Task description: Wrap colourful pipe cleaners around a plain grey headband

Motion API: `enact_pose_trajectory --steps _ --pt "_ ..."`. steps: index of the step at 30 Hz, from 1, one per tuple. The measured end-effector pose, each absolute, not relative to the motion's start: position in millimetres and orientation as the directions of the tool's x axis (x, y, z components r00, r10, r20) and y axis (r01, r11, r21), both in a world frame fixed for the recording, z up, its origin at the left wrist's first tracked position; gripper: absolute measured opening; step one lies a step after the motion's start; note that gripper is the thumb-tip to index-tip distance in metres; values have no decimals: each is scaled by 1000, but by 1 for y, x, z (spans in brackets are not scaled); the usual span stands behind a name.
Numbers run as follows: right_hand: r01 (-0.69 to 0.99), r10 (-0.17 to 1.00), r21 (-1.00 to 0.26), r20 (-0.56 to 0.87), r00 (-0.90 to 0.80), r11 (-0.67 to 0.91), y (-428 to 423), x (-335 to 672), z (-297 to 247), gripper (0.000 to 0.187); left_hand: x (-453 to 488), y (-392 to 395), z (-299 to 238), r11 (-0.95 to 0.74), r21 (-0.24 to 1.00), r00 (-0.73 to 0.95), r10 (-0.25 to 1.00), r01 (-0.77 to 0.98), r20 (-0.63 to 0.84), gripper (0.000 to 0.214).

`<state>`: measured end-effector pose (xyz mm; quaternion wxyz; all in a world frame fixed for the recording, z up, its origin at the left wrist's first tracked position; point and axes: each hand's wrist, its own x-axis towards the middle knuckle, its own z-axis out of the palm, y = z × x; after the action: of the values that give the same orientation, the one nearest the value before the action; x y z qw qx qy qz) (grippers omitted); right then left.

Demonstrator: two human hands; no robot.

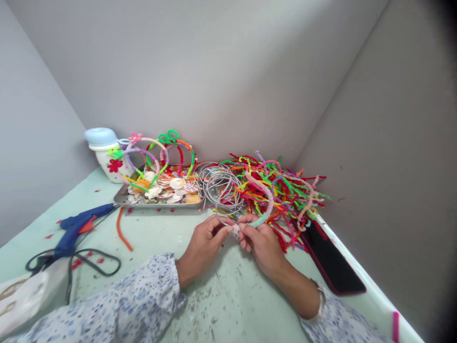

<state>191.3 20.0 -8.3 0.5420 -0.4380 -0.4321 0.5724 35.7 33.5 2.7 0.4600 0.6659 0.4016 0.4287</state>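
Note:
My left hand [205, 240] and my right hand [260, 242] meet above the pale green table [171, 238], fingertips pinched together. Between them runs a thin metal headband [264, 202], partly wrapped with pink and mint pipe cleaner, that arcs up and back. The left fingers pinch the bare metal end; the right fingers close on the wrapped part. Just behind lies a bundle of bare metal headbands [219, 188]. A heap of coloured pipe cleaners [282, 190] sits at the right.
A metal tray [123, 199] holds seashells and finished colourful headbands [160, 152]. A white cup with a blue lid [107, 155] stands behind it. A blue glue gun [76, 226] with black cord lies left. A dark phone [330, 262] rests right. Grey walls enclose the table.

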Motion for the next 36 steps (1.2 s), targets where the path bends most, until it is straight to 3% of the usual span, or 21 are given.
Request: enact_pose_trajectory --steps 13,29,33,36 --pt "-39 999 -999 22 29 23 15 186 -1 13 36 36 4 -261 954 314 927 147 206 19" --pt "402 940 -867 338 42 294 6 187 -3 14 37 37 6 -135 980 294 952 145 87 21" --pt "380 940 -879 335 60 289 5 187 -3 14 37 40 5 -106 985 283 957 138 63 20" --pt "252 963 -941 255 85 227 7 185 -4 12 38 40 4 -94 990 271 961 110 61 18"
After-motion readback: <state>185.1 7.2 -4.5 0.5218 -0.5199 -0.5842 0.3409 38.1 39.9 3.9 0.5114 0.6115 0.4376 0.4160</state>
